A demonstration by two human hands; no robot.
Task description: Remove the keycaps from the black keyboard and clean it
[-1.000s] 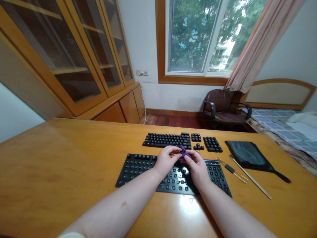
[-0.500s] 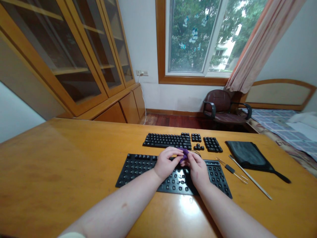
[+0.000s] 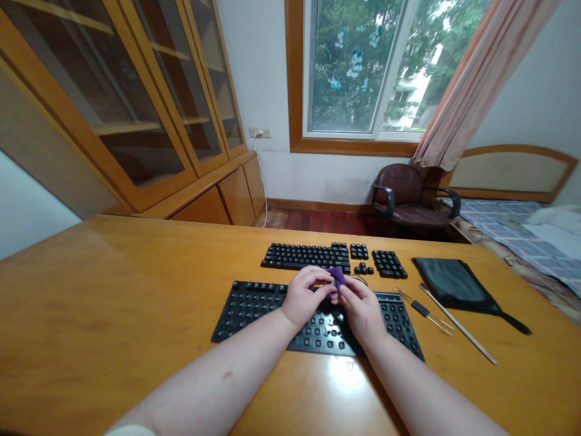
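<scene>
Both of my hands meet above a black keyboard base (image 3: 254, 306) whose keycaps are off. My left hand (image 3: 303, 298) and my right hand (image 3: 361, 309) pinch the same small purple object (image 3: 338, 277) between their fingertips; it is too small to name with certainty. Behind the hands, the removed black keycaps (image 3: 306, 256) lie on the table in rows laid out like a keyboard, with a number-pad group (image 3: 389, 264) at the right.
On the wooden table (image 3: 113, 303), right of the base, lie a wire keycap puller (image 3: 426, 311), a thin long rod (image 3: 456, 323) and a black brush with a dark cloth (image 3: 454, 283). Beyond the table stand a brown chair (image 3: 408, 197), glass-door cabinets and a bed.
The hands have drawn slightly closer together around the purple object, which now shows less between the fingers. Nothing else has moved.
</scene>
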